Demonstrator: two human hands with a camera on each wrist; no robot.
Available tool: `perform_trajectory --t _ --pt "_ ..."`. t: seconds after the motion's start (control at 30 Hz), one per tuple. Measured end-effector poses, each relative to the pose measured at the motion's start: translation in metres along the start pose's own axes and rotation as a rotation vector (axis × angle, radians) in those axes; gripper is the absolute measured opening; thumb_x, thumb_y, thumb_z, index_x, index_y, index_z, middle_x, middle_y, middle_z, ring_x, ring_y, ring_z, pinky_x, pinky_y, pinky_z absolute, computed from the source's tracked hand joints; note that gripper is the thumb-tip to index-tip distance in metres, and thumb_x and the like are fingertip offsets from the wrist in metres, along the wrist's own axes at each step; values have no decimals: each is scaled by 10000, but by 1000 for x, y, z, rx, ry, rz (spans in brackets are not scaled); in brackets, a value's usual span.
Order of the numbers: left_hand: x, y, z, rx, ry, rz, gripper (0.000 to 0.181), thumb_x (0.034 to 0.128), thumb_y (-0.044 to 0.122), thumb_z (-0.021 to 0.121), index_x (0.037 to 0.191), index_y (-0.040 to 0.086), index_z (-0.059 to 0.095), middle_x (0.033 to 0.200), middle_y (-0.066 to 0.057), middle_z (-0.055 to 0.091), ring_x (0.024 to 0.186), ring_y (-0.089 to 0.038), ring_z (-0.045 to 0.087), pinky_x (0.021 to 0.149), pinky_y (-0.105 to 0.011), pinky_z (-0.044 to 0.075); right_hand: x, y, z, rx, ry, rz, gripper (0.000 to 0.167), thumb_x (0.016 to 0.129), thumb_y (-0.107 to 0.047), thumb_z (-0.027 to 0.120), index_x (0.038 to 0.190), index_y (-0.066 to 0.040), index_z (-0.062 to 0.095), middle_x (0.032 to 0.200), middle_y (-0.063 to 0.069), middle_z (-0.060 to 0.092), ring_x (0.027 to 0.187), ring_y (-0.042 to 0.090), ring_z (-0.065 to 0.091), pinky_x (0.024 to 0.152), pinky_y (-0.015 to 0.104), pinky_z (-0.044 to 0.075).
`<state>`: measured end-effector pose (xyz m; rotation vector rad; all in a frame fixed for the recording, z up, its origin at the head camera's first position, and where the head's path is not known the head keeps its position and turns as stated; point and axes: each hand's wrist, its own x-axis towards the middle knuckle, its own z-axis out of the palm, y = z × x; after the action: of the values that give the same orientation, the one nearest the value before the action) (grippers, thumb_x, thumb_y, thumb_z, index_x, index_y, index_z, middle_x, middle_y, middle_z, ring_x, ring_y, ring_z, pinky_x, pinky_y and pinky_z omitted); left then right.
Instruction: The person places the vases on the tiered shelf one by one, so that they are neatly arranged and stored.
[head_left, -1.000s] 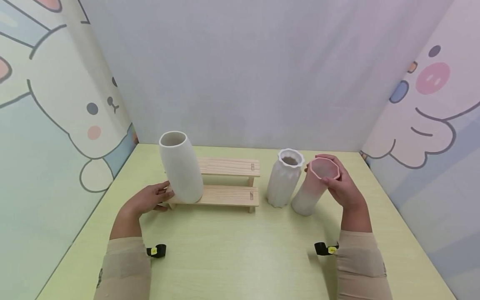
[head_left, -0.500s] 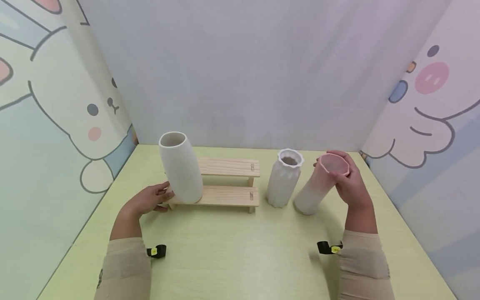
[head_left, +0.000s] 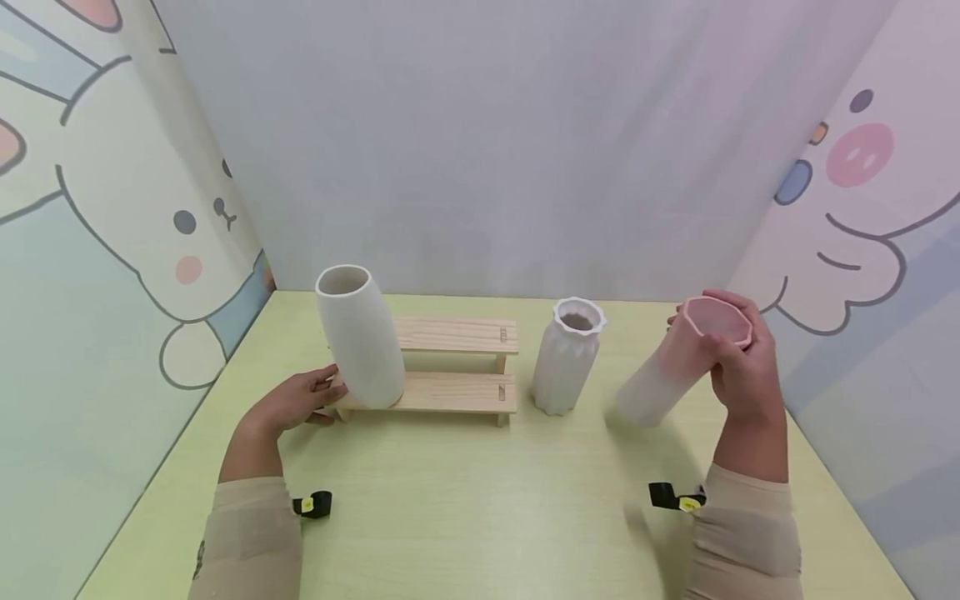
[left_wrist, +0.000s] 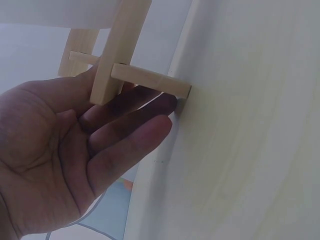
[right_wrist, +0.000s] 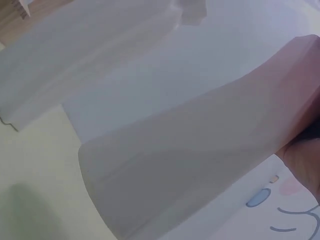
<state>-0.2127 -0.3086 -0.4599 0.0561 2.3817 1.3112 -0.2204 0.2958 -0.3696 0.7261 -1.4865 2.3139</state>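
Note:
My right hand (head_left: 750, 367) grips a pink-to-white vase (head_left: 660, 375) around its faceted pink rim, thumb on the near side. The vase leans to the right, and its white base looks slightly raised over the table; its pale body (right_wrist: 180, 155) crosses the right wrist view. At the left, my left hand (head_left: 296, 397) holds the end of a two-tier wooden stand (head_left: 457, 390). Its fingers (left_wrist: 132, 142) lie under the lower board, around the leg. A tall smooth white vase (head_left: 362, 342) stands on that lower board, close to the hand.
A ribbed white vase (head_left: 566, 367) with a scalloped rim stands on the pale yellow table (head_left: 465, 508), between the stand and the pink vase. Cartoon-printed side walls and a plain back curtain (head_left: 480, 150) enclose the table.
My right hand has carried the pink vase to the right, away from the ribbed vase, with its tilt increasing. The left hand and the stand have stayed in place.

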Motion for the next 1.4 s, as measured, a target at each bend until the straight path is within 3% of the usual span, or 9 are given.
perform_trajectory --t 0.17,0.4,0.6,0.87,1.1,1.4 --pt "0 0 1 -1 0 -5 817 950 505 572 1587 182 175 1582 -263 234 1308 -433 492 930 -433 569 0 -10 1 -29 128 -47 449 869 149 544 1307 109 457 1100 227 666 901 306 720 748 313 622" --pt "0 0 1 -6 3 3 805 954 495 573 1586 187 181 1579 -262 247 1316 -429 486 922 -425 574 0 -24 4 -146 353 -88 526 795 130 646 1298 45 517 1143 218 583 946 275 625 649 251 608" --pt "0 0 1 -17 7 7 806 953 493 578 1585 183 186 1578 -260 253 1326 -429 473 910 -415 580 0 -34 9 -174 492 -191 585 705 129 718 1260 41 557 1161 217 555 961 273 552 608 234 576" --pt "-1 0 2 -9 7 3 796 957 489 571 1586 193 184 1582 -257 245 1317 -429 484 928 -433 570 1 -41 20 -161 554 -313 634 642 119 771 1236 68 557 1146 236 559 964 289 559 649 258 569" --pt "-2 1 2 15 11 -3 807 956 498 569 1586 182 178 1574 -267 249 1271 -413 538 949 -451 557 0 -43 31 -173 516 -377 599 667 67 768 1225 85 551 1125 268 573 946 312 589 673 288 580" --pt "-2 0 1 0 4 13 790 964 479 565 1587 195 172 1574 -263 259 1288 -418 519 936 -438 566 -2 -44 45 -94 474 -407 562 661 72 772 1173 164 559 934 263 605 766 291 607 580 275 567"
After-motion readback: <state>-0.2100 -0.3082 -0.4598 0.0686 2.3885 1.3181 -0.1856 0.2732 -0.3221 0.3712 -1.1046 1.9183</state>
